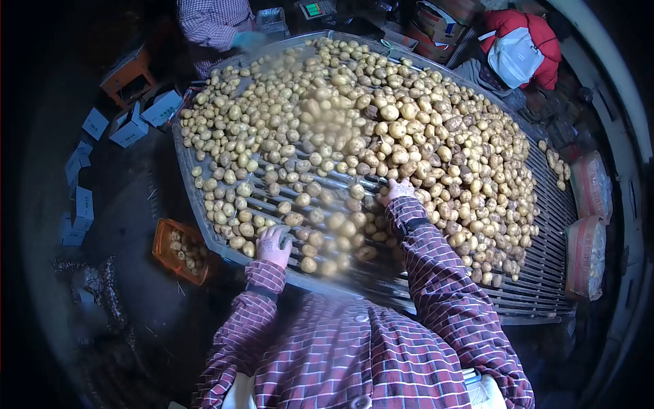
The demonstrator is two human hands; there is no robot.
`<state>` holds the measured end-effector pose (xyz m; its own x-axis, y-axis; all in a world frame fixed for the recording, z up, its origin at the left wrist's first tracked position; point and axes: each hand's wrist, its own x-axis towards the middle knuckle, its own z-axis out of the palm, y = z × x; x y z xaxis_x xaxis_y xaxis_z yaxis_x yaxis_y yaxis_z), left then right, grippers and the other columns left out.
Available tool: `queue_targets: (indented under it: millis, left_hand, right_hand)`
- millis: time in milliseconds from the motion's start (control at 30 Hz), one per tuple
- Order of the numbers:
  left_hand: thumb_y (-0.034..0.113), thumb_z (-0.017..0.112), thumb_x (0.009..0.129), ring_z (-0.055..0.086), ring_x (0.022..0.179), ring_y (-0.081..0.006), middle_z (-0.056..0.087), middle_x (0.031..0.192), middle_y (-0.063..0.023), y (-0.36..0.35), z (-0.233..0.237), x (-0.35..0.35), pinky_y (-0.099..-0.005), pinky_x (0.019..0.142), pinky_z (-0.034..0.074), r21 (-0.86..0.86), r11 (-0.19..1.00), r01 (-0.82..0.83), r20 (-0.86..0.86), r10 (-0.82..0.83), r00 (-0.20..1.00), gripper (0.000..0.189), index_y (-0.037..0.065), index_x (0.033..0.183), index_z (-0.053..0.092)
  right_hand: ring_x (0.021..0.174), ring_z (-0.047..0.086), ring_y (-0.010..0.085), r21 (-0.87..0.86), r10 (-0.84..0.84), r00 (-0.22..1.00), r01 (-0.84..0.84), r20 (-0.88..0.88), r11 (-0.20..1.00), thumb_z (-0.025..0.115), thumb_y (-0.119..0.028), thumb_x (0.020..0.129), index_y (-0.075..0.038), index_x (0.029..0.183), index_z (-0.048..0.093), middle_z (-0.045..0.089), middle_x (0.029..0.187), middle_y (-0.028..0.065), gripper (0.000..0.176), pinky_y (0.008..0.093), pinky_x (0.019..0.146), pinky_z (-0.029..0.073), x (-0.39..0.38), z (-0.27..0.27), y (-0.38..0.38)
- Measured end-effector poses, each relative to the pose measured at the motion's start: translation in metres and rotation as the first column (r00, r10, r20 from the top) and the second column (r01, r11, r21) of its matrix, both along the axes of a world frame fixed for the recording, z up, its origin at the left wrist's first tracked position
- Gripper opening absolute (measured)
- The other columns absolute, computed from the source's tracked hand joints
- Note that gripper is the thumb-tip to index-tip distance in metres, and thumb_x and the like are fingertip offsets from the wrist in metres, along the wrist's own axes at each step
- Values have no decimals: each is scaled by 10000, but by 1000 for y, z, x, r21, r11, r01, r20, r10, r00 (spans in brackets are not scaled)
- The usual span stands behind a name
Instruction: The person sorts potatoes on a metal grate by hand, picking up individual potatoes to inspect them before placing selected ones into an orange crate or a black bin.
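Potatoes (390,112) lie across a slatted worktop (555,262), its rim (185,163) likely containing them; your left fingers (273,236) and right fingers (393,187) reach in, grip unclear.

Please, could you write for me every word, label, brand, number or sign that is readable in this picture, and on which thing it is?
No text can be read surely.
Scale display: lit, digits too small.
White box at the left: small print, unreadable.
Cardboard box at the top: print too small.
Sack at the right: reddish marking, too blurred.
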<state>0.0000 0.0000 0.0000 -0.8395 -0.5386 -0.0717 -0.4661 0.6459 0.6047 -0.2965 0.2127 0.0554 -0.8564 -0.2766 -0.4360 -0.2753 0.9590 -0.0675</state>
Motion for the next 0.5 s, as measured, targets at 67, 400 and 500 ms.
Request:
queue_targets:
  millis: [67,400,500]
  left_hand:
    - [214,664,772,502,1162,-253,592,1175,-35,-1,-6,-1,-432,988,372,0,1000,-28,-58,28,998,348,163,1115,637]
    - [83,622,787,590,1018,-298,655,1059,-97,11,-13,-13,-390,890,472,62,994,-91,-245,103,964,232,71,1012,678]
    - [110,644,773,591,999,-302,631,1100,-105,51,14,-62,-406,898,462,-47,989,137,-346,-145,927,316,100,1088,651]
  right_hand:
    - [1204,476,382,-150,79,997,-77,9,986,768,-428,708,-123,1262,534,434,1316,246,674,446,1001,420,1,3,13]
    - [1058,577,384,-207,347,295,941,890,-269,495,-575,883,-90,1213,500,549,1194,181,586,613,813,517,53,7,150]
    - [1044,578,402,-45,436,189,947,880,-318,478,-601,883,-86,1169,530,556,1185,188,591,578,778,532,86,9,181]
